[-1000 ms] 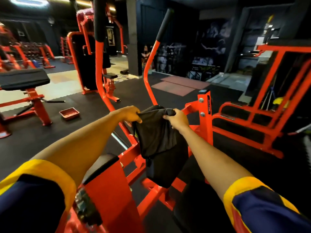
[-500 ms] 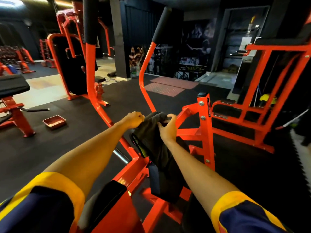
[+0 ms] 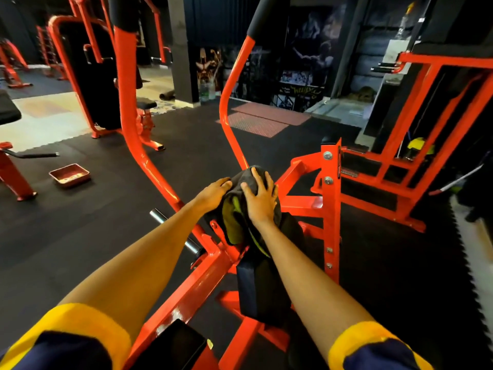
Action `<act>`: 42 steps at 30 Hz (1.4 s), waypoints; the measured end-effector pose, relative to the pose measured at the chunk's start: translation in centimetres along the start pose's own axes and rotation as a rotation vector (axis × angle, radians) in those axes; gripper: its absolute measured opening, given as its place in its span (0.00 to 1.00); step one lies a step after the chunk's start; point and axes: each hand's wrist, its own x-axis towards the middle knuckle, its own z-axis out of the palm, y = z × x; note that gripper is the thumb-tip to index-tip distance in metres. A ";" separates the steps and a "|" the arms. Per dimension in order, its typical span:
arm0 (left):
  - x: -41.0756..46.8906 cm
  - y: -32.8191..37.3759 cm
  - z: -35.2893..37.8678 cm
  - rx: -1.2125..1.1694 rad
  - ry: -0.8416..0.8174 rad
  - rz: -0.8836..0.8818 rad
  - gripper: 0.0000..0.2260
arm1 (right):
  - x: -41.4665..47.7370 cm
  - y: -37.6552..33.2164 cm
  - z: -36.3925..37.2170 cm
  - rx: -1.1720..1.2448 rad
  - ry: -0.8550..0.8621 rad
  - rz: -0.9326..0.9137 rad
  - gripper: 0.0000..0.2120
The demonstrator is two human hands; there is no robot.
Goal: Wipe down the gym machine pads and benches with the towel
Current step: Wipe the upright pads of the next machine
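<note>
The right grip (image 3: pixel 260 200), spread flat and released, presses the dark towel (image 3: pixel 240 174) onto the upright pad (image 3: pixel 262 289) beneath it. Just beside it, the left grip (image 3: pixel 213 192) touches the towel, also released.

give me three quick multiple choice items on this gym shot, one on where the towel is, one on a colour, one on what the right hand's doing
1. Where is the towel?
A. on the floor
B. draped over the top of the machine's upright pad
C. hung on a handle bar

2. What colour is the machine frame?
A. blue
B. white
C. orange-red

3. How is the right hand?
A. laid on the towel, fingers spread
B. in a fist, off the towel
C. hanging at the person's side

Answers:
1 B, the cloth caps the pad's top end.
2 C, its posts and bars are all orange-red.
3 A, its fingers are splayed across the cloth, and the left hand touches the towel's other side.
</note>
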 end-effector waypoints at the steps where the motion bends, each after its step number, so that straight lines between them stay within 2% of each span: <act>1: 0.0 -0.2 0.1 0.002 0.006 0.010 0.20 | 1.6 0.2 -0.2 0.003 0.007 0.005 0.27; 4: 0.1 -0.3 0.2 0.023 0.023 0.003 0.20 | 5.5 0.7 -0.8 0.092 0.016 0.073 0.24; 7: -0.1 -0.5 0.0 0.024 0.037 0.015 0.19 | 4.1 -0.3 -0.4 0.033 0.039 0.065 0.22; 9: 0.0 -0.8 0.0 0.014 0.033 0.025 0.19 | 0.6 -0.9 0.0 -0.022 0.091 -0.027 0.22; 12: 0.3 -0.8 -0.1 0.001 0.029 0.010 0.23 | -5.0 0.0 0.9 0.057 0.109 -0.213 0.23; 14: 0.3 -0.8 -0.1 -0.025 0.040 -0.008 0.25 | -4.3 0.6 0.6 0.089 0.087 -0.253 0.21; 17: -0.4 -0.2 0.2 0.043 0.033 0.008 0.22 | 1.4 1.1 -0.1 0.088 0.083 -0.116 0.17; 19: -0.8 0.2 0.2 0.120 0.051 -0.015 0.21 | 5.4 1.2 -0.9 0.169 0.106 0.032 0.19; 21: -0.8 0.3 0.2 0.113 0.047 -0.017 0.22 | 6.1 0.0 -0.8 0.171 0.098 0.111 0.16; 23: -0.4 -0.2 0.0 0.037 0.052 -0.011 0.25 | 3.6 -1.7 0.0 0.019 0.140 0.050 0.14; 25: 0.1 -1.1 -0.2 -0.019 0.048 0.001 0.23 | -0.7 -2.9 0.6 -0.059 0.153 -0.090 0.19; 27: 0.5 -1.4 -0.3 -0.039 0.006 0.007 0.17 | -4.5 -2.3 1.1 -0.078 0.129 -0.207 0.28; 28: 0.3 -1.1 -0.4 -0.042 -0.017 -0.001 0.18 | -5.9 -1.5 1.2 -0.079 0.122 -0.261 0.30; 31: -0.8 -0.1 -0.5 -0.051 0.008 -0.014 0.22 | -5.5 0.6 0.7 -0.006 0.144 -0.351 0.29; 33: -1.3 0.5 -0.3 -0.029 0.041 -0.018 0.22 | -2.9 1.1 0.7 0.084 0.149 -0.288 0.26; 37: -3.1 2.5 0.3 0.237 0.040 0.014 0.22 | 4.1 1.5 -0.1 0.269 0.154 -0.019 0.23; 40: -3.1 3.3 0.4 0.206 0.028 0.088 0.21 | 4.4 -0.3 -0.7 0.239 0.165 0.121 0.19; 42: -2.3 2.6 -0.2 0.109 0.027 0.072 0.20 | 1.6 -1.6 -0.4 0.101 0.151 0.083 0.32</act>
